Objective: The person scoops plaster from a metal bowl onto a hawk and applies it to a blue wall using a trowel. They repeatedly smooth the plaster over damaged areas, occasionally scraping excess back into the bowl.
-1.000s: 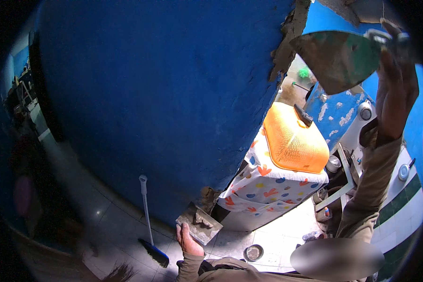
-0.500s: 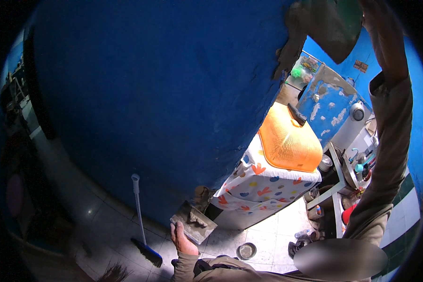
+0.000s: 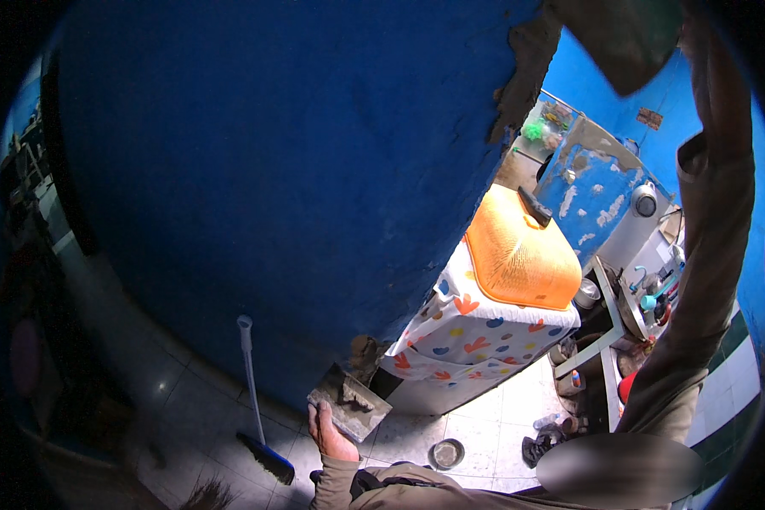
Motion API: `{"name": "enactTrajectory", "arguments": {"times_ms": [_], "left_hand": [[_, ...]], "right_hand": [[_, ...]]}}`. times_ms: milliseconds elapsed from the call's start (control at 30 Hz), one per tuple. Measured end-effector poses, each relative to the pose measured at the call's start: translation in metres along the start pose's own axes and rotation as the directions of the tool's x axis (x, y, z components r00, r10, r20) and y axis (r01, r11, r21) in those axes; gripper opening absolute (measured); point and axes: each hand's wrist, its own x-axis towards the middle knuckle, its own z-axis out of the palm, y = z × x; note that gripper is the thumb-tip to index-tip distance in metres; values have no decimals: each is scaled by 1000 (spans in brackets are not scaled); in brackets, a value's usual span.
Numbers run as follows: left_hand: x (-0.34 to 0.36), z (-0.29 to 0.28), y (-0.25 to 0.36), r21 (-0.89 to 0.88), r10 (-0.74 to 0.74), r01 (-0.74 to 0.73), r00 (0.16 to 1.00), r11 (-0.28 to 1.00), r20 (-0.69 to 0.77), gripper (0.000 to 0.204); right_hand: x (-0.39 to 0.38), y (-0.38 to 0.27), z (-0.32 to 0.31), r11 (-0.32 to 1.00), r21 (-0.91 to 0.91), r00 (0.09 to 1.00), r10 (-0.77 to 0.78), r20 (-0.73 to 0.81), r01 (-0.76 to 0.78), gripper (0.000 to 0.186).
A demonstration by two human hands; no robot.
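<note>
Overhead at the upper right, my right hand (image 3: pixel 701 38), partly cut off by the picture's edge, grips a metal trowel (image 3: pixel 627 47). Its broad, dark blade is raised near the crumbled grey plaster edge (image 3: pixel 527 64) at the top of the dark blue wall (image 3: pixel 272 187); whether they touch I cannot tell. Low in the centre, my left hand (image 3: pixel 331 432) holds a square, mortar-stained board (image 3: pixel 348 404) from beneath, with a lump of grey mortar on it. The board sits close to the broken lower corner (image 3: pixel 365 357) of that wall.
Behind the corner stands an appliance with a patterned cover (image 3: pixel 476 340), topped by an orange plastic cover (image 3: pixel 523 251). A metal bowl (image 3: pixel 446 453) lies on the tiled floor; a broom (image 3: pixel 265 450) leans at the wall. Right are a cluttered counter (image 3: pixel 633 297) and a patchy blue partition (image 3: pixel 586 195).
My right arm and the trowel have risen toward the top edge, mostly in the first half second. My left hand with the board sits slightly further left in the picture than a second ago.
</note>
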Motion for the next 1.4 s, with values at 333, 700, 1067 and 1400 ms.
{"name": "enactTrajectory", "arguments": {"times_ms": [333,700,1067,1400], "left_hand": [[-2,-1,0,95,-5,8,1000,995,-28,69],[6,-11,-10,23,-30,29,998,999,52,67],[2,-12,-11,45,-3,3,1000,999,-13,73],[2,-24,-12,26,4,-3,999,1000,-36,76]], "right_hand": [[-53,-53,47,963,268,994,-69,89,43,37],[-10,-68,31,997,16,977,73,200,-77,36],[3,-39,25,999,-31,985,-3,173,8,39],[12,-23,20,998,-42,996,-38,82,41,42]]}}
